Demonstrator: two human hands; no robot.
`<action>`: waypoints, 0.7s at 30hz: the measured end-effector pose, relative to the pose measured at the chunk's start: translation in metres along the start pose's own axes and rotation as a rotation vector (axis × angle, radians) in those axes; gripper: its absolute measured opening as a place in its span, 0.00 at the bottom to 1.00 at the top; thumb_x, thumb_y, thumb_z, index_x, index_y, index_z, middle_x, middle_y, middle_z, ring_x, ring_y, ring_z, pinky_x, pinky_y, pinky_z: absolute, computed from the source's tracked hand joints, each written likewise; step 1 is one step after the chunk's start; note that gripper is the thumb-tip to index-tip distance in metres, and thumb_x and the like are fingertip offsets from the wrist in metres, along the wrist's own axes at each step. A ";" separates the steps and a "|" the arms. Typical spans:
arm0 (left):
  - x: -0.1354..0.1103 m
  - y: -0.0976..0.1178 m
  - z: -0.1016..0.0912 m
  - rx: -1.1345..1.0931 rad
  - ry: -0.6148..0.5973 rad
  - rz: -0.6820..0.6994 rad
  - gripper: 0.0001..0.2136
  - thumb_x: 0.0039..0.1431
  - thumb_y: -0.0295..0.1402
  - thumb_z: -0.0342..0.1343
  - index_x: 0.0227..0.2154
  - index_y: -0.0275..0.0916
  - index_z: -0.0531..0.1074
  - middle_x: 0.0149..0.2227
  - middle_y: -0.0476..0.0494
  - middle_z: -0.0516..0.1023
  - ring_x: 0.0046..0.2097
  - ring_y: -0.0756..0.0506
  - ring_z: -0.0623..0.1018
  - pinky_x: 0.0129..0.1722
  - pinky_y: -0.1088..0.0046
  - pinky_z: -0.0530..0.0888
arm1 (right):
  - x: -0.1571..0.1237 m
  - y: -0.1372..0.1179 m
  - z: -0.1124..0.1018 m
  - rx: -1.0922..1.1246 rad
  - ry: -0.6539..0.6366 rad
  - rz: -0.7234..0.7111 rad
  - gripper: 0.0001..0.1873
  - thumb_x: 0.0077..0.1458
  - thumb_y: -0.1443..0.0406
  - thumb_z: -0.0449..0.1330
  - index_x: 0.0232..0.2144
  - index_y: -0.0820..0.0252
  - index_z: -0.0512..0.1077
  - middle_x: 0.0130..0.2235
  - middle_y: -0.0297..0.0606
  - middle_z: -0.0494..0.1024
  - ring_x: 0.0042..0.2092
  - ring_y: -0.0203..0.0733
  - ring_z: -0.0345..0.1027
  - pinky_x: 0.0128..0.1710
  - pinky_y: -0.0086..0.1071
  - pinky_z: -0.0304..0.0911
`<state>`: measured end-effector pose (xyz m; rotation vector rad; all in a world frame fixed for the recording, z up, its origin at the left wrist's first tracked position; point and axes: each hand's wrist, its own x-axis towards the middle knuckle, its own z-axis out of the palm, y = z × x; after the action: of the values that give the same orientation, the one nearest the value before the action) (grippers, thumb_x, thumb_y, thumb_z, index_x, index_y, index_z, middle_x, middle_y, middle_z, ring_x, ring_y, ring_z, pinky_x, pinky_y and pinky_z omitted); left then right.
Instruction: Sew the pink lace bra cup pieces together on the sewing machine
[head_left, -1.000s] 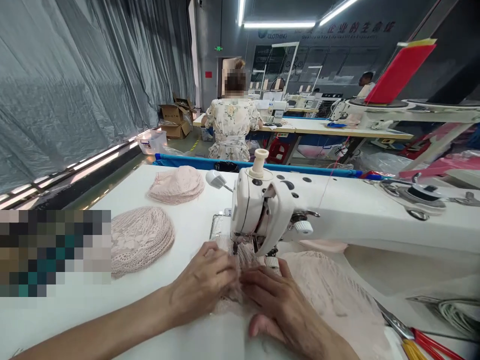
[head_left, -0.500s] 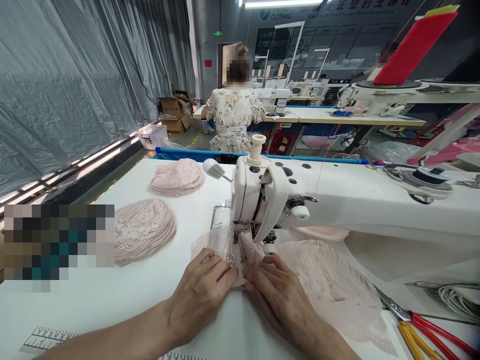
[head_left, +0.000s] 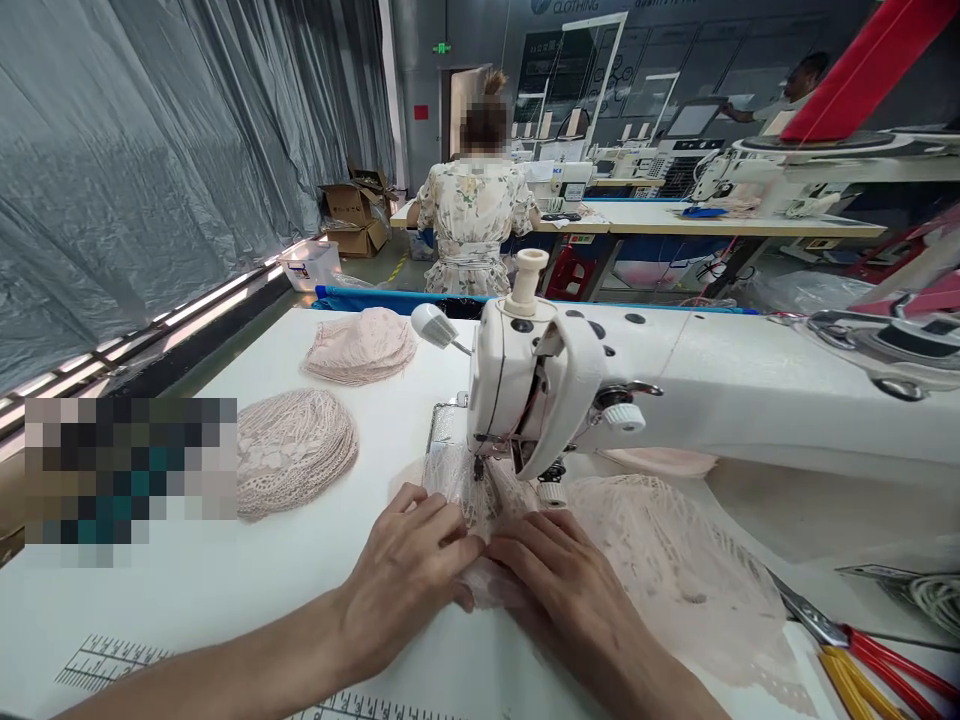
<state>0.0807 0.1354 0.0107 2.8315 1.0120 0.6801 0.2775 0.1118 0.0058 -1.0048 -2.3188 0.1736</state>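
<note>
A white sewing machine (head_left: 675, 400) stands on the white table (head_left: 225, 590). Pale pink lace fabric (head_left: 667, 570) lies under its needle and spreads to the right. My left hand (head_left: 409, 575) lies on the lace just left of the needle, fingers pressed together on the cloth. My right hand (head_left: 559, 585) rests on the lace just right of it, fingertips almost meeting the left hand's. Both hands hold the fabric flat right in front of the presser foot.
Two stacks of pink lace pieces (head_left: 296, 450) (head_left: 361, 345) lie on the table's left. Scissors with red and yellow handles (head_left: 847, 645) sit at the right edge. A person in a floral dress (head_left: 472, 220) works at another table behind. Grey plastic sheeting hangs on the left.
Both hands stayed pressed on the lace before the needle. The view tilted down and shifted, bringing a printed ruler on the table edge into sight. The lace shows slightly more behind the needle.
</note>
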 end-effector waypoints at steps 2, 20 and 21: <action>-0.003 0.001 0.000 0.000 0.026 0.031 0.04 0.57 0.30 0.60 0.30 0.39 0.71 0.29 0.51 0.72 0.33 0.48 0.71 0.36 0.68 0.62 | -0.001 -0.001 -0.003 -0.011 -0.026 0.006 0.12 0.64 0.69 0.48 0.32 0.58 0.70 0.33 0.38 0.74 0.34 0.41 0.66 0.38 0.36 0.57; -0.011 -0.003 0.005 -0.018 0.094 0.216 0.14 0.65 0.21 0.46 0.25 0.34 0.69 0.35 0.44 0.77 0.40 0.48 0.74 0.44 0.65 0.69 | -0.007 0.006 0.006 0.019 -0.082 -0.141 0.17 0.65 0.71 0.46 0.30 0.54 0.71 0.31 0.33 0.76 0.34 0.38 0.68 0.42 0.38 0.58; -0.011 -0.003 0.004 -0.009 0.093 0.217 0.14 0.65 0.20 0.45 0.24 0.34 0.69 0.35 0.44 0.77 0.39 0.48 0.74 0.43 0.65 0.69 | -0.007 0.007 0.007 0.014 -0.085 -0.149 0.16 0.65 0.71 0.46 0.31 0.54 0.71 0.31 0.33 0.76 0.33 0.37 0.68 0.42 0.37 0.58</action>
<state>0.0737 0.1311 0.0020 2.9540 0.7145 0.8389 0.2817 0.1122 -0.0056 -0.8279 -2.4551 0.1750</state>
